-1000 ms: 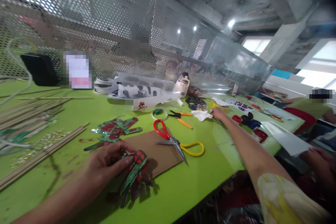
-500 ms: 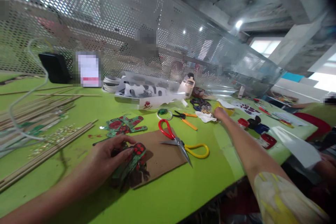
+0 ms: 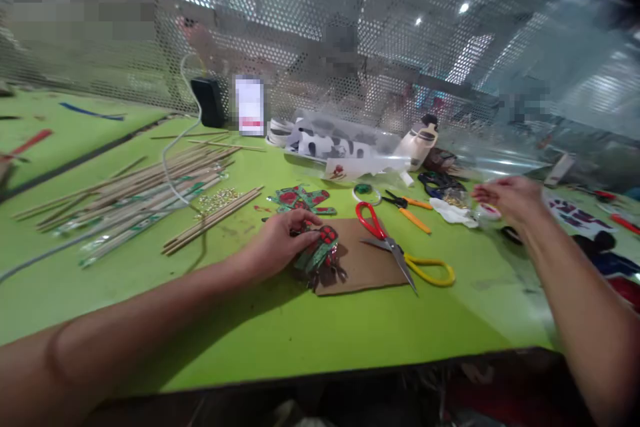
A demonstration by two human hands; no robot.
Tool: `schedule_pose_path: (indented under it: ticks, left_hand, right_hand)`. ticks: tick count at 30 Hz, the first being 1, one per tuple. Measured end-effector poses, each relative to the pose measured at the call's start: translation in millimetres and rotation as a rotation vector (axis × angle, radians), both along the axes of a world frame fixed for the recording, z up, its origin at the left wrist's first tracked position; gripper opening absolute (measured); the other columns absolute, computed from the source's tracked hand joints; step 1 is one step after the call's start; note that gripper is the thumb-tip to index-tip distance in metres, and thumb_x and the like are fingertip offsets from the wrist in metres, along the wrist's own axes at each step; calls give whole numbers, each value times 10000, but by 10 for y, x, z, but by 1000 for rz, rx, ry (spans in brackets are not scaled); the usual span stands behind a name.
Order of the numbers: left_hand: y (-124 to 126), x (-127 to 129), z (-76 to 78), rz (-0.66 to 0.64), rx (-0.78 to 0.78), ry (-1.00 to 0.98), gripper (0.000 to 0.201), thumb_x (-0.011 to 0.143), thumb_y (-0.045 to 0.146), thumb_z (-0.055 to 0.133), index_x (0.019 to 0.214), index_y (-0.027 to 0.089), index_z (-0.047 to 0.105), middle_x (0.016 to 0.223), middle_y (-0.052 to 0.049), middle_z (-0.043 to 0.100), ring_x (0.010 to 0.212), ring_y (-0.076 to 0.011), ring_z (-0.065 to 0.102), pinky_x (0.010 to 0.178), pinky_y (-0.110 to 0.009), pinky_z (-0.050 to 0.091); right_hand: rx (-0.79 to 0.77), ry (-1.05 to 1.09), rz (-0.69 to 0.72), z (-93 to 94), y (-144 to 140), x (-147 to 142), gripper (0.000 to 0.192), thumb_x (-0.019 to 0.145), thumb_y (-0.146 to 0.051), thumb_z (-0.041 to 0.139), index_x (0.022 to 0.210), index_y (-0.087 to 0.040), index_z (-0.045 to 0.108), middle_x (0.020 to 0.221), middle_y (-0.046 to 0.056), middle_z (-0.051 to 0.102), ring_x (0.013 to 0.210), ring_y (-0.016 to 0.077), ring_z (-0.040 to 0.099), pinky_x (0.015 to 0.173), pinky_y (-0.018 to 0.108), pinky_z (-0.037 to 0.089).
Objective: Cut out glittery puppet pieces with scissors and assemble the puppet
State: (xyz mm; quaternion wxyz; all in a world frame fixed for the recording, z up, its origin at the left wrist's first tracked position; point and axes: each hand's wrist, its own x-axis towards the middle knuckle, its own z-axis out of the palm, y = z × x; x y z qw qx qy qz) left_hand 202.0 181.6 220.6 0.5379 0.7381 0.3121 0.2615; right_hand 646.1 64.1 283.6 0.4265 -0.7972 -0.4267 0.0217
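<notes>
Two hands are busy. The left hand (image 3: 277, 247) presses down on a red and green paper cutout (image 3: 320, 250), its grip closed over it, on brown cardboard (image 3: 367, 267) on the green surface (image 3: 300, 340). The right hand (image 3: 507, 197) pinches a small white thing (image 3: 490, 211) loosely; I cannot tell what it is. It looks like a sticking step. Scissors (image 3: 400, 253) lie right of the left grip.

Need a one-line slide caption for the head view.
Left hand presses a red-green cutout onto cardboard; right hand lifted beyond the scissors.
</notes>
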Motion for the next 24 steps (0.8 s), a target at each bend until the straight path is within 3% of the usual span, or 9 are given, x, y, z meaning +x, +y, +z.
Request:
schedule_pose_path:
  ticks: [2,4,7,10,13,16,19,24]
  left_hand:
    - [-2,15,-20,-4,-46,-25,332,832,409,687,1033,144,688,800,-74,706,695,-190,607,601,-294,453]
    - [6,24,-42,-1,-47,-35,336,826,409,691,1031,142,686,789,-65,699,683,-185,599,601,-292,451]
    - [38,23,-72,11,13,-23,332,813,400,694,1023,143,700,795,-64,700,710,-194,613,616,-291,461]
    - [69,16,-81,19,71,19,317,816,382,677,1018,141,712,760,-51,692,676,-184,601,594,-275,443]
    - [79,12,-66,19,138,76,302,808,370,666,1001,146,726,731,-31,681,645,-171,579,592,-270,427]
    - [79,16,-56,27,179,104,303,799,370,669,989,144,737,743,-34,683,666,-174,577,617,-279,430]
    - [74,25,-57,3,90,36,330,799,386,674,998,130,729,777,-59,695,702,-191,601,633,-294,450]
    - [10,33,-9,24,-87,-36,304,793,380,696,980,141,714,761,-50,683,662,-180,587,604,-296,436]
  right_hand:
    - [104,160,150,16,48,-341,377,823,-590,750,806,-224,661,763,104,697,645,188,658,573,334,566]
    - [137,292,307,-3,113,-770,443,655,-571,878,736,-201,648,685,53,687,525,133,606,462,265,497]
    - [79,470,525,-49,215,-1421,404,638,-497,904,757,-170,698,636,18,687,412,72,517,352,196,375]
    - [51,619,641,-75,274,-1854,380,670,-493,884,758,-170,706,528,-22,636,348,51,458,311,168,314]
    - [43,724,695,-72,276,-2020,338,691,-444,884,765,-164,709,583,-14,669,378,52,509,322,152,350]
    - [39,786,731,-56,260,-2072,304,697,-389,892,825,-161,737,693,17,725,478,89,627,389,171,469]
    - [20,823,777,-54,250,-2139,274,707,-334,894,848,-155,743,734,49,753,506,127,674,418,205,520]
    - [21,757,777,-145,224,-2241,197,774,-314,852,805,-166,726,683,29,729,495,121,658,410,197,488]
